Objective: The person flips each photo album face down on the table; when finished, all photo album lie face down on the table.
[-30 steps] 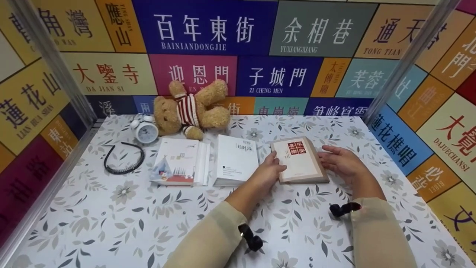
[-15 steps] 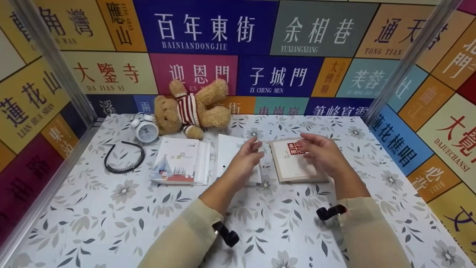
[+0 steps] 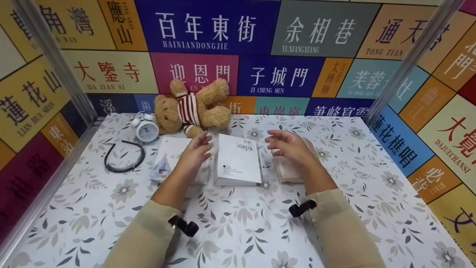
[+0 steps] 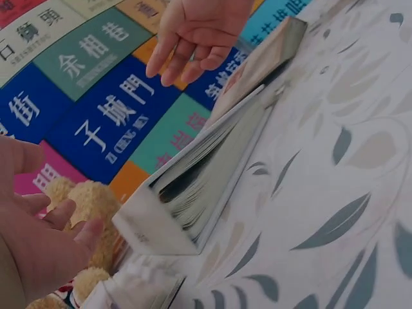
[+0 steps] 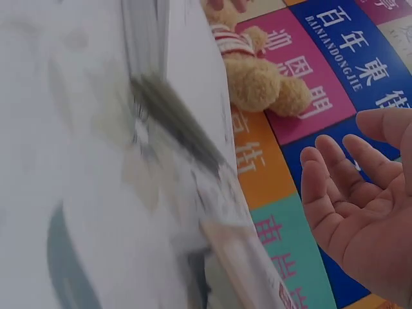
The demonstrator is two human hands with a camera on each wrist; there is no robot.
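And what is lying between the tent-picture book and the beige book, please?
Between the tent-picture book and the beige book lies the white book with the black dot, as the head view shows.

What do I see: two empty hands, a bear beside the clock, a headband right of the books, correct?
Not quite: the head view shows the headband left of the books. The left hand and right hand are empty, and the bear is beside the clock.

Head view: bright, even, diffuse light; faint soft shadows on table (image 3: 238, 223); pale sheen along corner post (image 3: 60, 67), upper left. Left wrist: dimmer, slightly soft. Right wrist: table blurred at left, fingers (image 5: 341, 168) crisper at right.
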